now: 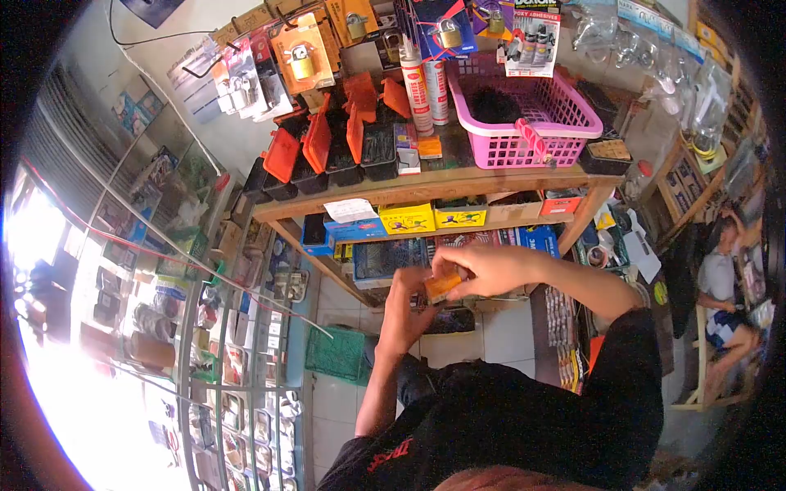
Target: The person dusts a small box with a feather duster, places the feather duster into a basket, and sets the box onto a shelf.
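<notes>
A small orange packet or box (443, 285) is held up between my two hands, in front of the wooden shelf. My right hand (483, 270) reaches in from the right, its fingers closed on the packet's upper and right side. From the left, my left hand (403, 307) grips the packet's other end, fingers curled. What is printed on the packet is too small to read, and part of it is hidden by my fingers. Behind my hands, the lower shelf holds a blue box (356, 230) and yellow boxes (407, 218).
Black bins with orange lids (317, 143), sealant tubes (417, 92) and a pink basket (532, 139) stand on the shelf top (368, 190). Padlocks (301, 61) hang above. A green crate (336, 354) sits on the floor. A glass display case is left; a person (720, 278) sits far right.
</notes>
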A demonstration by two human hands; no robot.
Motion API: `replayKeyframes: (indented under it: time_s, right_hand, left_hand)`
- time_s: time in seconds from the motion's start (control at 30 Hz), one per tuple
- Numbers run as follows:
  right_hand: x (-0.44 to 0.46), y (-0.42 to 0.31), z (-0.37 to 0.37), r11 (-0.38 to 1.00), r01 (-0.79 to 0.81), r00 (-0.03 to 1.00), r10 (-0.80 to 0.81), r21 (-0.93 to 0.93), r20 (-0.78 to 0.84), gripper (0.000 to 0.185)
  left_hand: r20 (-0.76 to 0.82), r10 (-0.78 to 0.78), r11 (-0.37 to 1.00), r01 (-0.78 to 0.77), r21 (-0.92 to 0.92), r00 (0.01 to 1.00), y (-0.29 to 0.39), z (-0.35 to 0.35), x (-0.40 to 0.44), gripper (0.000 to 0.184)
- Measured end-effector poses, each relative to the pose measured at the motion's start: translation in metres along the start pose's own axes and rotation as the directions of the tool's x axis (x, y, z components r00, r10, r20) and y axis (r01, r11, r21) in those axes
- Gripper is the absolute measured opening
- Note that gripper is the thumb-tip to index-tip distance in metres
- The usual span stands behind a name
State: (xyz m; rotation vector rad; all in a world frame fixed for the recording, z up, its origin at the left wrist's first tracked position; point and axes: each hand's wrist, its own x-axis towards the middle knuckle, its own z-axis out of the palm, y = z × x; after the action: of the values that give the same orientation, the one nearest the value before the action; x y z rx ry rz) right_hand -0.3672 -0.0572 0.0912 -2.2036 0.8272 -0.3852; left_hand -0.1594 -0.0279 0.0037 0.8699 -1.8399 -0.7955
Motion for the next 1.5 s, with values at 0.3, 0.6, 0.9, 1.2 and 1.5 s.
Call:
replayKeyframes:
  time_s: [0.3,0.6,0.9,1.2,1.5]
  right_hand:
    - [0.043,0.082,-0.037,0.879,-0.326,0.802,0.062,-0.349,-0.594,0.036]
    - [0.117,0.11,-0.07,0.731,-0.453,0.671,-0.097,-0.51,-0.735,0.049]
    - [0.167,0.152,-0.108,0.592,-0.522,0.667,-0.164,-0.614,-0.726,0.038]
    - [0.187,0.193,-0.119,0.746,-0.511,0.743,0.133,-0.427,-0.656,0.039]
    - [0.189,0.21,-0.104,0.98,-0.172,0.522,0.179,0.103,-0.834,0.053]
  left_hand:
    - [-0.069,-0.238,0.971,0.239,0.009,0.969,-0.051,0.005,-0.016,0.056]
    - [0.047,-0.293,0.956,0.291,0.04,0.955,-0.078,0.02,-0.047,0.047]
    - [0.003,-0.278,0.955,0.275,0.114,0.961,-0.08,0.012,-0.071,0.042]
    - [0.003,-0.423,0.905,0.423,0.044,0.906,-0.079,0.001,-0.085,0.04]
    - [0.026,-0.463,0.886,0.461,0.044,0.886,-0.09,0.007,-0.089,0.04]
